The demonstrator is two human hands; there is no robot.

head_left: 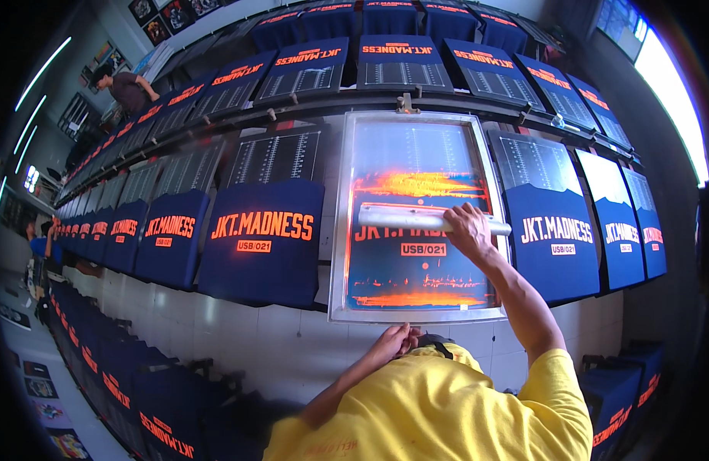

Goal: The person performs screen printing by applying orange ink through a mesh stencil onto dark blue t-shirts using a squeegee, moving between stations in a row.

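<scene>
The right hand (471,233) reaches up from the lower right, forearm slanting away to the left and elbow bent a little, back of the hand toward the camera. Its grip is closed around the pale handle of a squeegee (408,216), near the handle's right end, with the fingers wrapped over the bar. The squeegee lies across the middle of a metal frame (339,230), its long axis running side to side and dipping slightly to the right. Its left end stops inside the frame's left edge; its right end pokes out past the hand, over the frame's right edge. The frame itself points away from the person, its longer sides running from the near edge to the far edge.

The left hand (395,340) is low, just by the near edge of the frame, forearm rising from the lower left and fingers bent; whether they pinch anything, I cannot tell. A yellow shirt (439,407) covers the person's body.

Inside the frame, bright orange ink (416,183) spreads in a band beyond the squeegee, with another streak along the near edge. On either side, dark blue shirts with orange lettering lie on boards: a left shirt (261,269) and a right shirt (556,269).
</scene>
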